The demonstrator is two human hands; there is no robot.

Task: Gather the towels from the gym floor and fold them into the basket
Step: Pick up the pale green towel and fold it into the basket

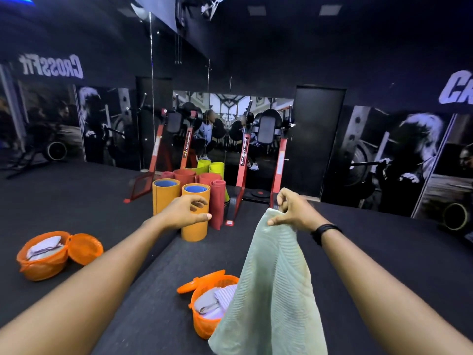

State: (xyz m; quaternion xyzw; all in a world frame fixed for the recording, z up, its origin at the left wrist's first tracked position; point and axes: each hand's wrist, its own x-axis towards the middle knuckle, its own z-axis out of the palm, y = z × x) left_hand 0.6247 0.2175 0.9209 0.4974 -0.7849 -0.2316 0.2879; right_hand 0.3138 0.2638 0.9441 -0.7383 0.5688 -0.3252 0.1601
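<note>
A pale green ribbed towel (271,290) is hanging in the air from the person's right hand (291,210), whose thumb and curled fingers are pinching its top corner; the cloth is draping down in front of an orange basket (204,326) sitting on the dark gym floor (384,252), covering the basket's right side. Folded light-coloured towels (212,301) are lying inside that basket, and its lid (194,284) is hanging open at the back rim. The left hand (185,212) is reaching forward, holding nothing, its fingers loosely curled and slightly apart, well left of the towel. A second orange basket (42,265), also holding folded cloth, is sitting far to the left with its lid open. Behind the hands, rolled mats (194,216) in orange, red and yellow-green are standing upright before a red rack (243,170) and a mirrored wall.
</note>
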